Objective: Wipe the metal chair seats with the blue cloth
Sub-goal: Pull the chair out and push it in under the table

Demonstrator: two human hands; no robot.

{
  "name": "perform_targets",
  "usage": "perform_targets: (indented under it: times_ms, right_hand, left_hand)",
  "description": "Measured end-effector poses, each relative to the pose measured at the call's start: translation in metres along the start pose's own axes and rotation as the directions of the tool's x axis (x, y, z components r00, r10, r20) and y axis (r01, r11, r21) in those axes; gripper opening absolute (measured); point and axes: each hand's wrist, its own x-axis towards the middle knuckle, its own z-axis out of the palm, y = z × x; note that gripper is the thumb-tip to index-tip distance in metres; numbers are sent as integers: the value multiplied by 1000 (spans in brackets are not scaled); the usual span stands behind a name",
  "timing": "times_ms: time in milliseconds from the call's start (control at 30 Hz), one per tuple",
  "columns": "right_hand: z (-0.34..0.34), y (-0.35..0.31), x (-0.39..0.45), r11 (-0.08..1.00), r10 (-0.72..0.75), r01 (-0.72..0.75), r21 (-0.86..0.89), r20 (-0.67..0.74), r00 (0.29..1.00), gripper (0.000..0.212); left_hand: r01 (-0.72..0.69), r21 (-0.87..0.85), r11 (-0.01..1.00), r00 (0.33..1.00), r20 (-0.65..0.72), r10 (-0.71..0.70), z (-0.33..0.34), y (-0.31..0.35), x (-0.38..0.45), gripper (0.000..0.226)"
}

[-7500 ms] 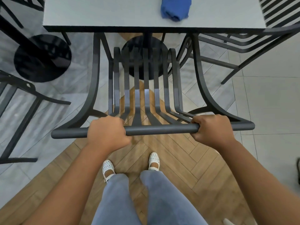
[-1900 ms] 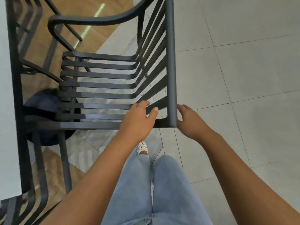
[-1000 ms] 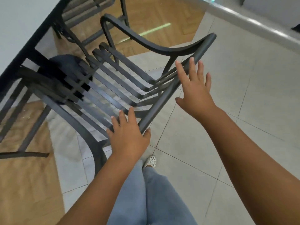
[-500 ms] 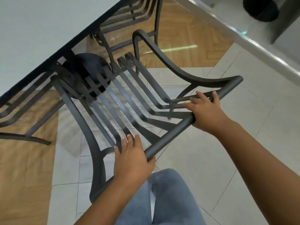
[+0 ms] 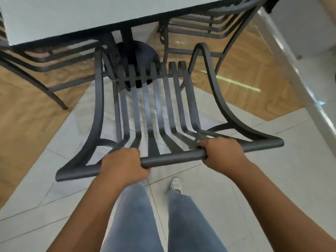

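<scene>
Two hands hold one dark metal chair [image 5: 145, 106] by the round top rail [image 5: 172, 158] of its backrest. The chair fills the middle of the view, seen from above and behind. Its seat [image 5: 145, 82] lies straight ahead of both grips and lower, with its front edge just under the near edge of the pale tabletop [image 5: 72, 17]. The seat's slats run away from the person; the rail runs crosswise, left to right, its right end a little farther off.

The left hand [image 5: 123, 165] is curled tight around the rail left of its middle, knuckles up. The right hand [image 5: 222, 154] is wrapped around the rail right of its middle in the same way. Neither hand holds anything else. Both are about equally near the seat.

The blue cloth is not in view, so its place cannot be told. Wiping looks not yet begun on this seat: a hand must first be freed and the cloth fetched.

Beyond the grips, left and right of the tabletop's round black base [image 5: 138, 55], stand two more slatted chairs [image 5: 209, 24]. The floor is pale tile beneath and wood farther out. No brand, label or writing can be read anywhere.
</scene>
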Motion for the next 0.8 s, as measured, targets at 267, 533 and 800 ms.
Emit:
perform_targets:
  times_ms: [267,533,800]
  right_hand:
    - [4,11,6,989,-145,143,-35,-36,989,22]
    - [8,24,-1,973,-231,230,-24,-50,972,26]
    - [15,55,-10,934,-350,341,-103,-86,933,37]
  left_hand:
    - [129,46,991,973,-197,-117,11,10,-5,28]
    - [160,35,987,968,-201,-150,19,18,-16,27]
    - [170,-40,985,953,-247,-174,46,46,-33,21]
